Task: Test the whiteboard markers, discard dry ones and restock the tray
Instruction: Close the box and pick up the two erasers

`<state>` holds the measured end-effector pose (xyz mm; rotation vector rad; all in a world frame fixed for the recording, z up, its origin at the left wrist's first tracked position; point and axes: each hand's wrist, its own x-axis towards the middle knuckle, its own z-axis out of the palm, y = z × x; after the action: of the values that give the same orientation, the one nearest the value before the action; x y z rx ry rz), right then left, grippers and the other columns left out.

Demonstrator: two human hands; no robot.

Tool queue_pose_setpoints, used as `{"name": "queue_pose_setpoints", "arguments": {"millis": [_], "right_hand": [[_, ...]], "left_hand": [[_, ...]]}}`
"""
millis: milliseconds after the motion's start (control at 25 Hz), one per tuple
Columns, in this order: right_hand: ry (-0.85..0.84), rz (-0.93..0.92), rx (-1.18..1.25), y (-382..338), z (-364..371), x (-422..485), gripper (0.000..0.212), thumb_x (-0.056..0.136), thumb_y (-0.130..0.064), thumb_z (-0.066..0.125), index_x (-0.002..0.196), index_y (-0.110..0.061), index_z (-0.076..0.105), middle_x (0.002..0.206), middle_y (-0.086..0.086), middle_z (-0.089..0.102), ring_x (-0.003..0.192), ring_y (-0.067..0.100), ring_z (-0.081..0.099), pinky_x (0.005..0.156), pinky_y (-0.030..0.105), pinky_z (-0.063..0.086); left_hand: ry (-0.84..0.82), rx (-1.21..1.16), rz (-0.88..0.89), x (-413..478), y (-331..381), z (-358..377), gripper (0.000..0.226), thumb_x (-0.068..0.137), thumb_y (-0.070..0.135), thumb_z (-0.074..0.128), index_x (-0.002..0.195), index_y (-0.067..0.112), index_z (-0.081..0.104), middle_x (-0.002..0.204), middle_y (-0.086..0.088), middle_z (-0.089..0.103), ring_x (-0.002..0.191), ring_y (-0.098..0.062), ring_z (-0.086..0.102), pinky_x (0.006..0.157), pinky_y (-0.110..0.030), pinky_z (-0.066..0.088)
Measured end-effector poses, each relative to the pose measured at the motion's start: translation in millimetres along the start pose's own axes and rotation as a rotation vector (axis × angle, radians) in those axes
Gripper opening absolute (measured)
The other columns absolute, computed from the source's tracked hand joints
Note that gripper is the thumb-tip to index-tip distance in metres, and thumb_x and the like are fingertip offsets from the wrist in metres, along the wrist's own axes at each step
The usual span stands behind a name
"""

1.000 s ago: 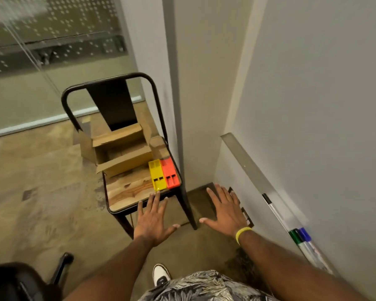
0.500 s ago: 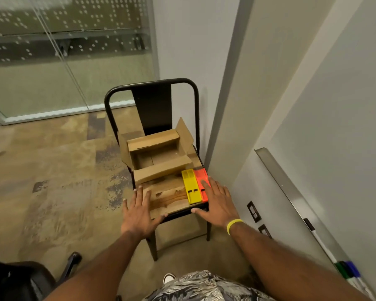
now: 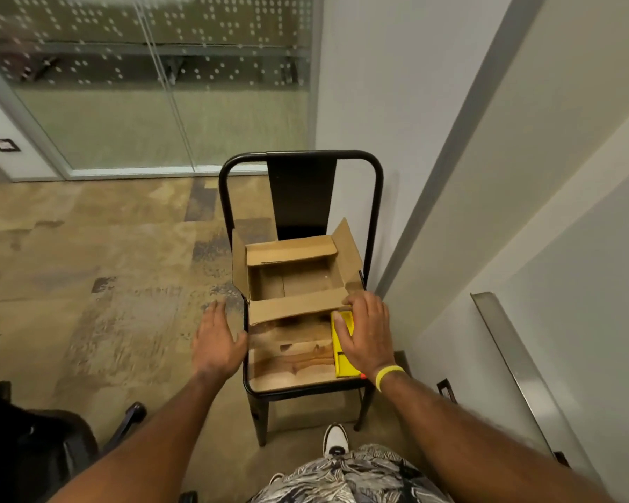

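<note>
Fingers (image 3: pixel 358 306) of the right hand (image 3: pixel 369 335) curl over the far end of a yellow case (image 3: pixel 342 361), thumb laid along its top; I read that as a grip on the case, which lies flat on the right side of the chair (image 3: pixel 300 194) seat, just in front of the cardboard box (image 3: pixel 295 306); a sliver of an orange case (image 3: pixel 362 375) peeks out beside the wristband (image 3: pixel 389 375). Left hand (image 3: pixel 215 343) is flat, fingers straight and together, holding nothing, at the seat's left edge; whether the thumb touches the rim I cannot tell.

From my remote seat, the job looks barely begun; I judge this as fetching supplies, with testing, discarding and restocking all left to do; the tray (image 3: pixel 505 353) runs along the wall well off to the right, apart from both hands.

My count: two hands; one yellow case; one orange case, mostly hidden; one box, flaps open; one chair; one tray; no loose marker shows.
</note>
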<state>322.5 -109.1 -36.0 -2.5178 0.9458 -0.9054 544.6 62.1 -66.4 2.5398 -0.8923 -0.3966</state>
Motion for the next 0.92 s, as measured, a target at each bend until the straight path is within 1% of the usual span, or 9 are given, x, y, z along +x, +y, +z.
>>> {"name": "queue_pose_setpoints", "arguments": {"millis": [120, 200, 320, 400, 440, 520, 640, 800, 920], "right_hand": [[-0.034, -0.042, 0.067, -7, 10, 52, 0.024, 0.094, -0.041, 0.049, 0.109, -0.022, 0.050, 0.109, -0.004, 0.049, 0.101, 0.011, 0.044, 0.088, 0.024, 0.039], [-0.191, -0.076, 0.048, -9, 17, 86, 0.028, 0.094, -0.043, 0.050, 0.111, -0.021, 0.054, 0.111, -0.003, 0.053, 0.103, 0.013, 0.047, 0.089, 0.027, 0.040], [-0.546, -0.093, -0.084, -4, 31, 118, 0.035, 0.096, -0.045, 0.048, 0.114, -0.018, 0.060, 0.112, 0.001, 0.059, 0.106, 0.018, 0.053, 0.089, 0.036, 0.044], [-0.741, -0.105, -0.199, -1, 40, 127, 0.041, 0.096, -0.045, 0.044, 0.119, -0.015, 0.061, 0.118, 0.006, 0.060, 0.113, 0.024, 0.053, 0.096, 0.040, 0.043], [-0.774, -0.115, -0.213, 1, 44, 129, 0.044, 0.095, -0.045, 0.045, 0.125, -0.015, 0.059, 0.126, 0.007, 0.058, 0.120, 0.026, 0.051, 0.103, 0.042, 0.040], [-0.743, -0.122, -0.179, 2, 52, 128, 0.056, 0.093, -0.041, 0.052, 0.143, -0.018, 0.045, 0.148, 0.009, 0.042, 0.140, 0.028, 0.036, 0.117, 0.044, 0.024], [-0.623, -0.118, -0.170, -2, 60, 133, 0.077, 0.090, -0.039, 0.059, 0.156, -0.024, 0.022, 0.165, 0.008, 0.012, 0.151, 0.027, 0.013, 0.122, 0.044, 0.007], [-0.616, -0.054, -0.228, -8, 68, 151, 0.083, 0.091, -0.040, 0.059, 0.158, -0.026, 0.012, 0.166, 0.008, 0.002, 0.152, 0.028, 0.008, 0.124, 0.048, 0.008], [-0.630, -0.019, -0.257, -11, 73, 164, 0.084, 0.091, -0.041, 0.059, 0.158, -0.026, 0.009, 0.166, 0.008, 0.001, 0.152, 0.028, 0.009, 0.123, 0.051, 0.009]], "left_hand": [[0.087, -0.279, -0.028, 13, 9, -6, 0.064, 0.097, 0.021, 0.049, 0.154, 0.010, 0.023, 0.160, -0.014, 0.030, 0.146, -0.029, 0.029, 0.121, -0.048, 0.026], [0.114, -0.463, -0.068, 23, 19, -13, 0.061, 0.100, 0.031, 0.042, 0.155, 0.012, 0.025, 0.159, -0.012, 0.032, 0.145, -0.026, 0.032, 0.118, -0.042, 0.028], [0.151, -0.662, -0.145, 37, 38, -19, 0.061, 0.104, 0.047, 0.036, 0.154, 0.014, 0.027, 0.158, -0.010, 0.034, 0.143, -0.021, 0.033, 0.109, -0.029, 0.027], [0.148, -0.705, -0.138, 42, 47, -22, 0.064, 0.103, 0.052, 0.035, 0.153, 0.013, 0.030, 0.155, -0.010, 0.038, 0.142, -0.020, 0.036, 0.110, -0.029, 0.028], [0.140, -0.715, -0.122, 45, 49, -23, 0.064, 0.102, 0.053, 0.035, 0.152, 0.013, 0.032, 0.154, -0.010, 0.040, 0.141, -0.021, 0.038, 0.111, -0.031, 0.031], [0.136, -0.731, -0.092, 49, 51, -26, 0.061, 0.103, 0.050, 0.037, 0.151, 0.014, 0.032, 0.153, -0.010, 0.041, 0.138, -0.017, 0.040, 0.111, -0.032, 0.034], [0.126, -0.763, -0.051, 57, 50, -32, 0.063, 0.102, 0.047, 0.041, 0.154, 0.016, 0.024, 0.156, -0.006, 0.038, 0.135, -0.009, 0.037, 0.107, -0.025, 0.032], [0.082, -0.690, 0.053, 62, 47, -38, 0.083, 0.089, 0.066, 0.041, 0.156, 0.024, 0.015, 0.155, 0.002, 0.038, 0.139, -0.012, 0.039, 0.107, -0.030, 0.035], [0.035, -0.561, 0.157, 66, 44, -36, 0.090, 0.085, 0.079, 0.037, 0.155, 0.031, 0.009, 0.152, 0.018, 0.036, 0.136, -0.003, 0.037, 0.106, -0.031, 0.034]]}}
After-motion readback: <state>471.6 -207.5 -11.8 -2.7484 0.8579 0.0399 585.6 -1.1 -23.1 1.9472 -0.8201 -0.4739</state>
